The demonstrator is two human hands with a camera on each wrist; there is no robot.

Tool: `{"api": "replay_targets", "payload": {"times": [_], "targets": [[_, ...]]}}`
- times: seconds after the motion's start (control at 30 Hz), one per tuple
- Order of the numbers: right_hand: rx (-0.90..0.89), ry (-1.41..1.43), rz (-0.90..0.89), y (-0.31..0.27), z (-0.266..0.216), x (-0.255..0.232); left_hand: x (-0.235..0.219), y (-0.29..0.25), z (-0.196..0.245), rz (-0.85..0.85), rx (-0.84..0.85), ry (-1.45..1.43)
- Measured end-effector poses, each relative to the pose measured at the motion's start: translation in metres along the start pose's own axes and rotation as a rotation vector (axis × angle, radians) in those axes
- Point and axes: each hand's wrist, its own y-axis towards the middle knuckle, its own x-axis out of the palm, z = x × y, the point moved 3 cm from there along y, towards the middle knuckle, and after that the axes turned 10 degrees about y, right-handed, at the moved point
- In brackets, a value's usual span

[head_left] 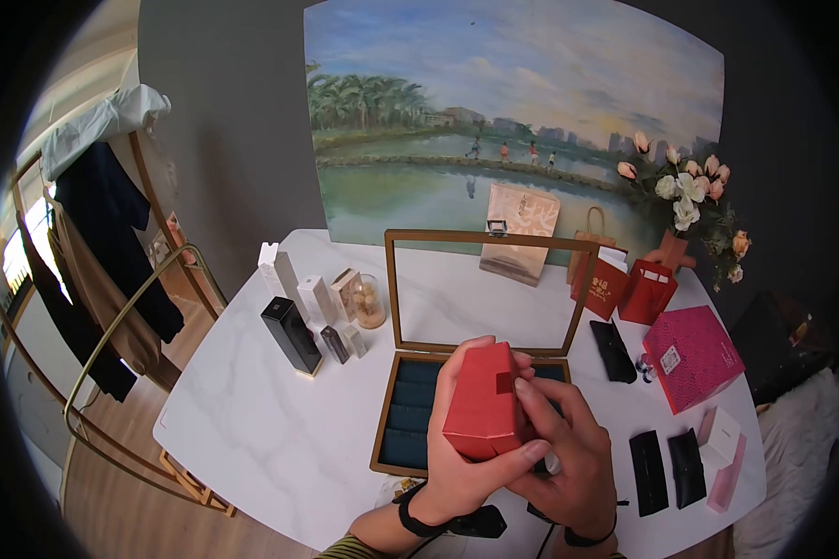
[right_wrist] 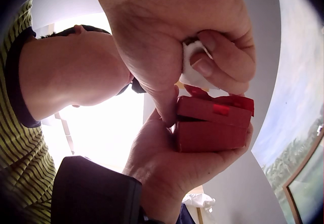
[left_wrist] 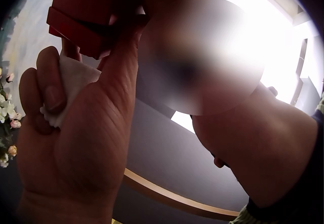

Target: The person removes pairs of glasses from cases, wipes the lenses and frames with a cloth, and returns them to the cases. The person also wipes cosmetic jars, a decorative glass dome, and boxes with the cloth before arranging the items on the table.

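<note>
A small red box [head_left: 480, 401] rests in the left hand [head_left: 461, 470], whose fingers and thumb curl round its sides. The right hand [head_left: 573, 452] touches the box's right side. In the right wrist view, the right hand [right_wrist: 187, 26] curls its fingers round a white cloth [right_wrist: 191, 77], above the box [right_wrist: 212, 137] lying on the left hand [right_wrist: 169, 171]. A dark gap shows between lid and base at one end, and a bright red tab [right_wrist: 220, 109] sits on the lid. The left wrist view shows the box [left_wrist: 83, 13] and the cloth [left_wrist: 76, 82] in the right hand [left_wrist: 88, 143].
Behind the hands stands an open glass-lidded case [head_left: 404, 405] with dark compartments. Small boxes and a black box [head_left: 292, 337] stand left on the white table [head_left: 242, 419]. To the right are black pouches [head_left: 649, 473], a pink box [head_left: 694, 359], red bags [head_left: 645, 291] and flowers [head_left: 685, 200].
</note>
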Motion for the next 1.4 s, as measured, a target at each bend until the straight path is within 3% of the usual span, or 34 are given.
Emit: {"api": "replay_targets", "payload": {"times": [0.13,0.2,0.27,0.33,0.4,0.47,0.53,0.6,0.63,0.7,0.9,1.2,1.33,1.37,1.4], "targets": [[-0.001,-0.011,-0.05,0.003,-0.001,-0.005,0.002,-0.001,-0.001,0.031,-0.004,-0.048],[-0.053,0.018,-0.056,0.012,0.006,-0.004,-0.009,0.006,-0.012,0.066,0.031,0.159],[0.017,-0.01,-0.064,0.009,0.032,-0.002,-0.004,0.016,-0.015,0.212,-0.036,0.08],[-0.059,-0.073,-0.036,0.005,0.051,0.001,-0.013,0.012,-0.028,0.012,0.022,0.287],[0.046,-0.196,-0.027,-0.004,0.047,0.006,-0.015,0.032,-0.04,-0.469,0.034,-0.218],[0.081,-0.187,-0.01,-0.007,0.046,0.005,0.019,0.016,-0.026,0.293,0.036,-0.062],[0.089,-0.17,0.007,-0.008,0.045,0.005,0.011,0.016,-0.024,0.259,0.027,-0.066],[0.09,-0.151,0.024,-0.01,0.049,-0.001,0.0,0.014,-0.025,0.045,0.014,0.004],[0.091,-0.141,0.029,-0.012,0.049,-0.003,-0.007,0.016,-0.029,0.049,0.013,0.006],[0.095,-0.112,0.035,-0.011,0.046,0.002,-0.01,0.021,-0.039,-0.262,0.135,-0.142],[0.101,0.007,0.067,-0.013,0.05,-0.004,-0.033,0.01,-0.042,-0.104,0.305,0.21],[0.118,0.096,0.139,-0.016,0.051,-0.005,-0.032,-0.002,-0.047,0.131,0.621,0.745],[0.021,0.127,0.168,-0.016,0.054,-0.006,-0.02,0.017,-0.035,0.276,0.86,0.978],[-0.02,0.138,0.177,-0.017,0.053,-0.007,-0.013,0.018,-0.036,0.315,0.296,0.343],[-0.06,0.151,0.184,-0.014,0.059,-0.011,-0.011,0.017,-0.028,0.317,0.337,0.346]]}}
